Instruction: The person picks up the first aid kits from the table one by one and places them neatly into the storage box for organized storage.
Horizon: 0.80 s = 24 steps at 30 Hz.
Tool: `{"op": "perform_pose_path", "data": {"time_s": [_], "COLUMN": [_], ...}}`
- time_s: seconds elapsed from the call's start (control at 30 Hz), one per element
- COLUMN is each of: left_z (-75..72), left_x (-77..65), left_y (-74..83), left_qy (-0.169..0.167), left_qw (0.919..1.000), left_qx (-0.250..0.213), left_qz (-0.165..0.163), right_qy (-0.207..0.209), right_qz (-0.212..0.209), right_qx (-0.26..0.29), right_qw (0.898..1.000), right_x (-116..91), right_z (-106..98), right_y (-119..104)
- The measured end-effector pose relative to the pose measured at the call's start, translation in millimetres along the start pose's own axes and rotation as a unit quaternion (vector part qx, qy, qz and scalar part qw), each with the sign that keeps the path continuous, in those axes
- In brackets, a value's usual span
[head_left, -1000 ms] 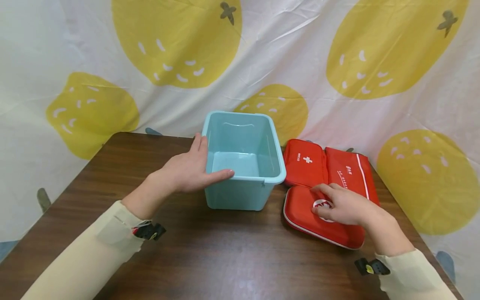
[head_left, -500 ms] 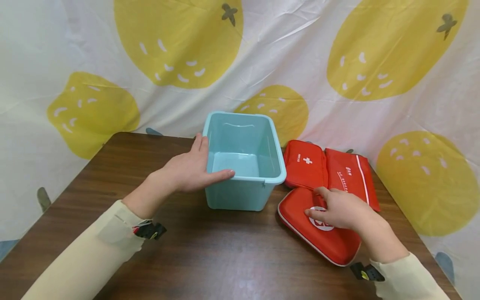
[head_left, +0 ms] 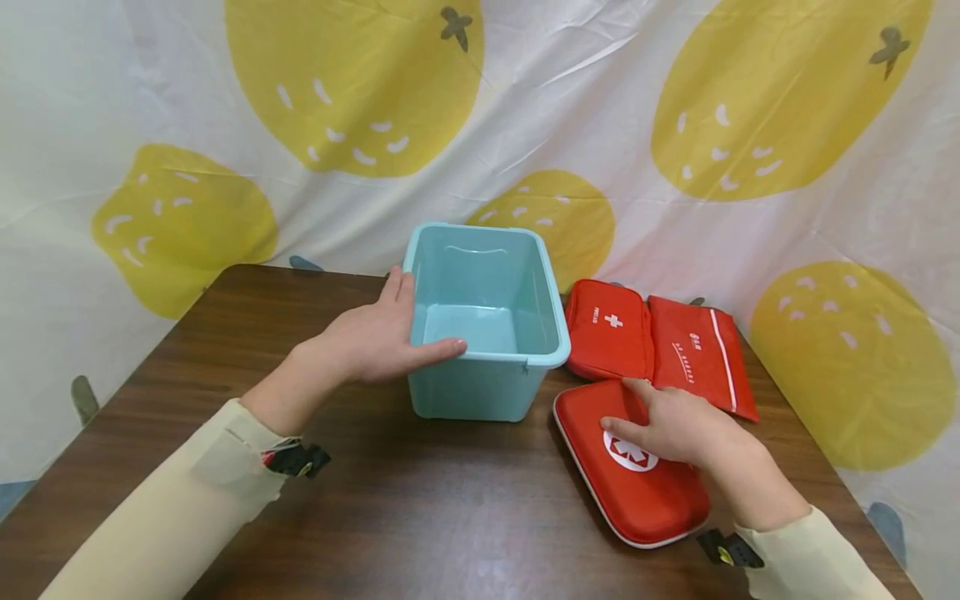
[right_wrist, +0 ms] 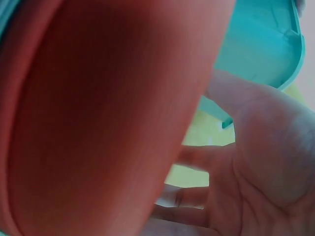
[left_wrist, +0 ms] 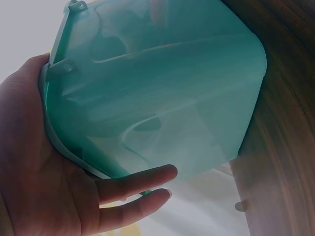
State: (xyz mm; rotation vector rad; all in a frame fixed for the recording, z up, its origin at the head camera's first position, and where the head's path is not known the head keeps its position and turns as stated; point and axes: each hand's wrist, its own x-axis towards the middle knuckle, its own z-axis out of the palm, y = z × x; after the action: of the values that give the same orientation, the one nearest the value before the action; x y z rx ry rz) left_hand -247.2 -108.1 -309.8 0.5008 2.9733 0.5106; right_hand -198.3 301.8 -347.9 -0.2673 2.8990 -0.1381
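Observation:
My left hand (head_left: 369,340) rests against the near left corner of a light blue plastic bin (head_left: 480,392). Its thumb lies along the near rim; in the left wrist view, two straight fingers (left_wrist: 135,182) reach along the bin's outer side. To the right, my right hand (head_left: 678,423) grips the upper right edge of a red hard-shell first-aid case (head_left: 652,500), thumb on top near the round white emblem. The right wrist view has the case's red surface (right_wrist: 108,108) large and blurred, with fingers bent against its edge. Fingertips on the far side are hidden.
Behind the case lie a red first-aid pouch (head_left: 607,329) with a white cross and a flat red bag (head_left: 697,350) with a white stripe. All stand on a dark wooden table (head_left: 420,517). A lemon-print cloth (head_left: 360,200) hangs close behind the table.
The red case has turned and shifted left and toward the near edge, with my right hand moving along with it. My left hand and the bin have stayed in place.

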Motion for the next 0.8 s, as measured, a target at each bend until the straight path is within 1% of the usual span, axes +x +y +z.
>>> {"op": "perform_pose_path", "data": {"time_s": [0.2, 0.43, 0.63, 0.73, 0.8], "left_z": [-2.0, -3.4, -2.8, -2.6, -2.3], "left_x": [1.7, 3.2, 4.2, 4.0, 3.8], "left_y": [-2.1, -4.4, -5.3, -5.2, -4.8], "left_qy": [-0.001, -0.009, -0.007, -0.009, -0.011], "left_qw": [0.9999, 0.9999, 0.9999, 0.9998, 0.9998], "left_qx": [0.002, 0.001, -0.001, -0.005, -0.009], "left_qz": [0.012, 0.012, 0.015, 0.015, 0.014], "right_qy": [-0.014, -0.031, -0.026, -0.026, -0.028], "right_qz": [0.027, 0.057, 0.062, 0.058, 0.054], "right_qx": [0.024, 0.070, 0.059, 0.047, 0.051], "right_qw": [0.999, 0.995, 0.996, 0.997, 0.997], "right_x": [-0.9, -3.3, -2.0, -1.3, -1.2], "right_z": [2.0, 4.9, 6.3, 6.7, 6.6], "right_y": [-0.6, -1.7, -0.5, 3.1, 7.5]}}
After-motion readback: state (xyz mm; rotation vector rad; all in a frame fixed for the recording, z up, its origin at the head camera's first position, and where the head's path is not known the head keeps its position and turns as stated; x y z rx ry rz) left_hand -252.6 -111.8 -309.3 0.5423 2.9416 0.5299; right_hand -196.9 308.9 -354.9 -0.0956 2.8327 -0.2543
